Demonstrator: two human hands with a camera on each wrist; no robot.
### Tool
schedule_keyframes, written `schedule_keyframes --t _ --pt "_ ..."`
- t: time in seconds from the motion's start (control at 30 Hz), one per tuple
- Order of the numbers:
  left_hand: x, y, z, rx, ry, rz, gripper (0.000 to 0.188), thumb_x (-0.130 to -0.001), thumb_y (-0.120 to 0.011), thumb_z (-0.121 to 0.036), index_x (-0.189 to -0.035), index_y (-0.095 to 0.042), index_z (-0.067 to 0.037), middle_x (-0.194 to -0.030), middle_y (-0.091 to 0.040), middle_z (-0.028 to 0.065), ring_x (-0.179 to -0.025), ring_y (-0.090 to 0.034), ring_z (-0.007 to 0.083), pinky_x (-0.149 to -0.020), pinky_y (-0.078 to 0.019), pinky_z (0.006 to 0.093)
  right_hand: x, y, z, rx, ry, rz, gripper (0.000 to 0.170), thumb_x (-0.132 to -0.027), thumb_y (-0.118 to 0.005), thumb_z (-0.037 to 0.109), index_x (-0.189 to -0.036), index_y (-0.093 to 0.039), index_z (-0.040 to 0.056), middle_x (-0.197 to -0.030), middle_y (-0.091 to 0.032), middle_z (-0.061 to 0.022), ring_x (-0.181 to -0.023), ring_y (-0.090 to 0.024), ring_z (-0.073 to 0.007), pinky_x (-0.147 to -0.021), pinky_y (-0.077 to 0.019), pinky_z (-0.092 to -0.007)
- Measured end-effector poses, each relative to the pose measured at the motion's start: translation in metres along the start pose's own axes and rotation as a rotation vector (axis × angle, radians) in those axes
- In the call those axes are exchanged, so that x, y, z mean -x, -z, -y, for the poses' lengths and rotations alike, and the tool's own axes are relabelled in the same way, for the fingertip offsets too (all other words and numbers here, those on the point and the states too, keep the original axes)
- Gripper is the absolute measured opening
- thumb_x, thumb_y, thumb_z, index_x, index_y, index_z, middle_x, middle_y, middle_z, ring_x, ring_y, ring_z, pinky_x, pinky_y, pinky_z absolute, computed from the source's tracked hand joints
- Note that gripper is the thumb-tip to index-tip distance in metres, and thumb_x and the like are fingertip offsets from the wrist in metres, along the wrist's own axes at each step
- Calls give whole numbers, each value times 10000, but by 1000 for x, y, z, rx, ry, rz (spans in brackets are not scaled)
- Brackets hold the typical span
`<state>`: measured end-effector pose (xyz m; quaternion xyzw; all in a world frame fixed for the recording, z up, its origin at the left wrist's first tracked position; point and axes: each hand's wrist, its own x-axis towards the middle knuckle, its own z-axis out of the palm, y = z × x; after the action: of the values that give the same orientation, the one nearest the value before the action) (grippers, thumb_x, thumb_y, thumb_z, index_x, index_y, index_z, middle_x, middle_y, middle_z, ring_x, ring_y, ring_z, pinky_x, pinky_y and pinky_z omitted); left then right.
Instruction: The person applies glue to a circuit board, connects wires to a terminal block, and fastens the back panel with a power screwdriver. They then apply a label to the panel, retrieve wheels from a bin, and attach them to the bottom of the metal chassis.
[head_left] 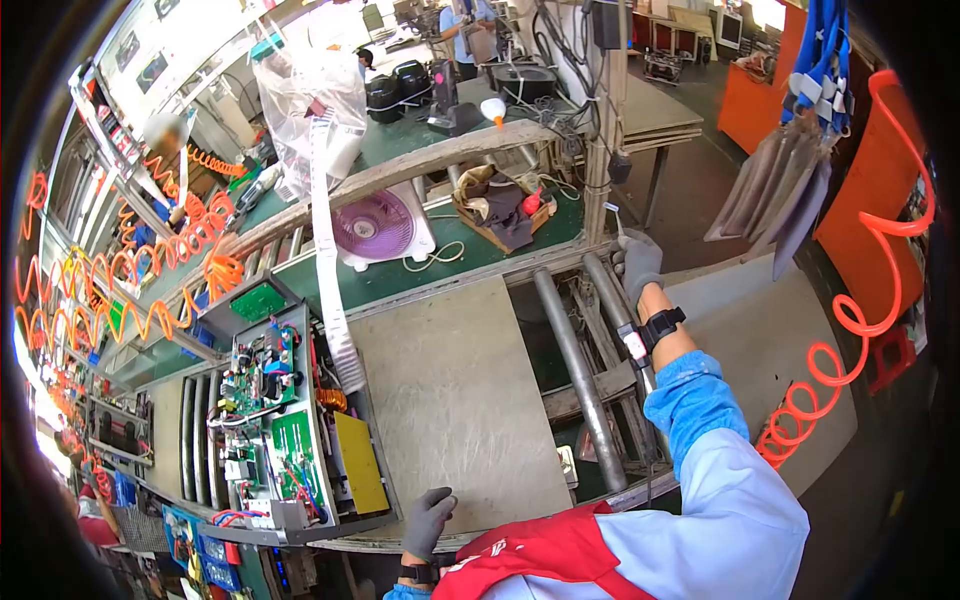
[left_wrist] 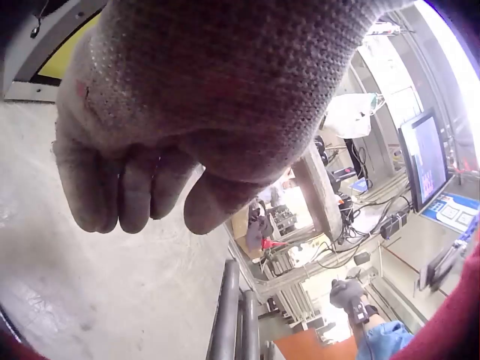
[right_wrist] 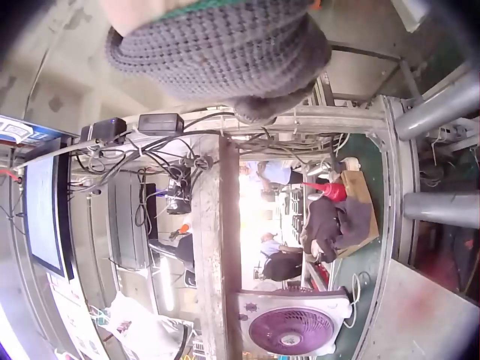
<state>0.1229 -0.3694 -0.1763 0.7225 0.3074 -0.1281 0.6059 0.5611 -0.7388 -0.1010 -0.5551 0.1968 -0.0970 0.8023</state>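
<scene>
My gloved left hand (head_left: 430, 522) is over the near edge of a large grey board (head_left: 450, 390), beside a metal chassis with circuit boards. Its fingers (left_wrist: 135, 195) hang loosely curled with nothing in them. My gloved right hand (head_left: 640, 264) is stretched far forward, beyond the steel rollers (head_left: 575, 370) by the back rail. It grips a thin stick (head_left: 613, 212) with a pale bluish tip that juts up past the fingers. In the right wrist view the right hand (right_wrist: 225, 56) has its fingers curled, and the stick is hidden.
The open chassis (head_left: 385, 522) carries green boards (head_left: 292, 450) and a yellow panel (head_left: 360, 465). A paper strip (head_left: 325, 240) hangs over the board's left side. Behind stand a purple fan (head_left: 375, 228) and a carton (head_left: 505, 210). An orange coiled hose (head_left: 840, 370) hangs at right.
</scene>
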Motion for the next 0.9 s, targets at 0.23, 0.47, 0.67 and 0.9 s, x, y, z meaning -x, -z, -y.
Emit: schedule_keyframes --t 0.23,0.47,0.67,0.9 --pt "18 3 -5 -29 -90 -64 444 -901 -667 -241 -1238 -627 45 -1008 -685 93 -876 -620 155 -794 -502 281 -3 10 -6 17 56 36 232 -899 -595 41 -1121 -661 21 -736 -661 -74 -515 -532 -113 -416 -402 -248" --pt "72 21 4 -51 -118 -169 440 -905 -648 -238 -1234 -627 54 -1149 -687 183 -1087 -646 243 -938 -496 339 -29 16 -25 77 105 35 210 -886 -574 53 -1069 -674 27 -706 -628 -49 -524 -516 -106 -430 -403 -248" --pt "150 59 -42 -179 -347 -482 339 -900 -639 -200 -1156 -668 21 -961 -714 145 -867 -654 187 -803 -513 329 -61 56 -56 218 -17 223 215 -907 -600 198 -1002 -700 33 -830 -674 -66 -673 -621 -163 -575 -478 -316" --pt "193 199 -105 -637 -1036 -1102 241 -861 -585 -62 -1069 -701 -29 -1050 -676 139 -1024 -613 302 -942 -464 394 246 60 -85 293 17 489 197 -896 -583 136 -1065 -623 43 -793 -583 -22 -636 -562 -110 -522 -466 -244"
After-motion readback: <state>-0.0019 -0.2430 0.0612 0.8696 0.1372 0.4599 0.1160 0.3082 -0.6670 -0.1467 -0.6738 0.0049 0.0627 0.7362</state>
